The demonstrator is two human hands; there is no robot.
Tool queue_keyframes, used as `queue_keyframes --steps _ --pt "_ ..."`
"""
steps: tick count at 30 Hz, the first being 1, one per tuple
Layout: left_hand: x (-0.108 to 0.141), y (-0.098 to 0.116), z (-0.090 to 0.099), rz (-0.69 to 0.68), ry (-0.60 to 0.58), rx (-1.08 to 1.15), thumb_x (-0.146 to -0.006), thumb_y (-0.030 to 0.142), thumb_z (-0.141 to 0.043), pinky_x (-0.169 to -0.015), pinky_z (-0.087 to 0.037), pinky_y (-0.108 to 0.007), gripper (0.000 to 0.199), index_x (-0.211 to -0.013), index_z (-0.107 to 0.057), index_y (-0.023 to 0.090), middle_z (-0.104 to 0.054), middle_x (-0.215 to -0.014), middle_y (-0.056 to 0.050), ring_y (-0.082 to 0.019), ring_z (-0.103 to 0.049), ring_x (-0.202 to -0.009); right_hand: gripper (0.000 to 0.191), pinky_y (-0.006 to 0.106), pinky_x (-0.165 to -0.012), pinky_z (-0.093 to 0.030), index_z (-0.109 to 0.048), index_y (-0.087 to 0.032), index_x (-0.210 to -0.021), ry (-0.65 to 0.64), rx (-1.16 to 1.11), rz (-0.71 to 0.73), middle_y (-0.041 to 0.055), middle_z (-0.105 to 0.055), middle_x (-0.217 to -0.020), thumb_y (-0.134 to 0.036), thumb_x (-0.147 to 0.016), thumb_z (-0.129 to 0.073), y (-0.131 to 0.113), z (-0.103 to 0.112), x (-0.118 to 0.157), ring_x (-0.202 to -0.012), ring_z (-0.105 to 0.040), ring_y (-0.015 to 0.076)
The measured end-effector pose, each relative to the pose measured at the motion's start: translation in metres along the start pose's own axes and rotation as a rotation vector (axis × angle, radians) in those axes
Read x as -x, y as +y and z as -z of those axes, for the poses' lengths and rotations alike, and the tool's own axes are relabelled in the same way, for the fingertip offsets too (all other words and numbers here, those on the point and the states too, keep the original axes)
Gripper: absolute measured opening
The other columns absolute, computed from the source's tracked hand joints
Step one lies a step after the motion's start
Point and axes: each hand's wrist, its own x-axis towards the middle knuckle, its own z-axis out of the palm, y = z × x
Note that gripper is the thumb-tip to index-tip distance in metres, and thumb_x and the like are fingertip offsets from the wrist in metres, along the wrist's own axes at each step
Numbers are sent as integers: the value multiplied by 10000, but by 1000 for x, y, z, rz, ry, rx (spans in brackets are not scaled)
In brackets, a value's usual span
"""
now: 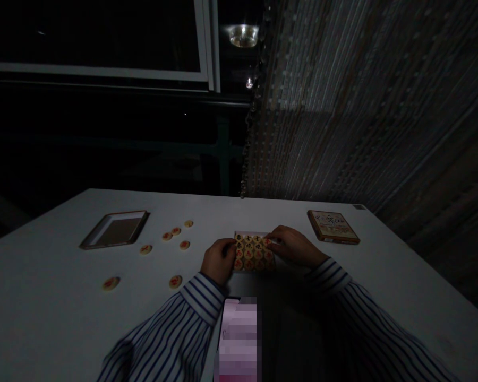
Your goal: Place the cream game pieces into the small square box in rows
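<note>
A small pale tray (pixel 249 233) lies in front of me, filled with rows of round wooden Chinese chess pieces (pixel 248 254), some marked in black and some in red. My left hand (pixel 219 260) is curled at the tray's left side, thumb and index finger against its edge. At the far right corner of the tray, my right hand (pixel 295 245) pinches a red-marked Chinese chess piece (pixel 267 241). Loose pieces lie to the left, among them a red-marked one (pixel 175 281) near my left wrist and another (pixel 110 283) farther out.
An open shallow box (pixel 123 214) rests at the table's left. A closed box with Chinese lettering (pixel 333 226) lies at the right. Below the tray is a phone (pixel 239 339) with a blurred screen. Beyond the white table (pixel 56 297) hangs a string curtain (pixel 322 106).
</note>
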Motion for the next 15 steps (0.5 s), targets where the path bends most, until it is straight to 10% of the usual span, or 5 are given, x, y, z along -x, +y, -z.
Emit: queue_keyframes --steps 15 --pt "0 -1 -1 -13 6 -17 -733 258 -416 -769 -444 -300 261 -908 -591 176 -623 -907 -54 -170 -566 -859 285 248 -721 -370 -611 -206 -957 -36 -9 -4 65 -575 -902 -328 -732 -486 2 0 1 -816 -518 160"
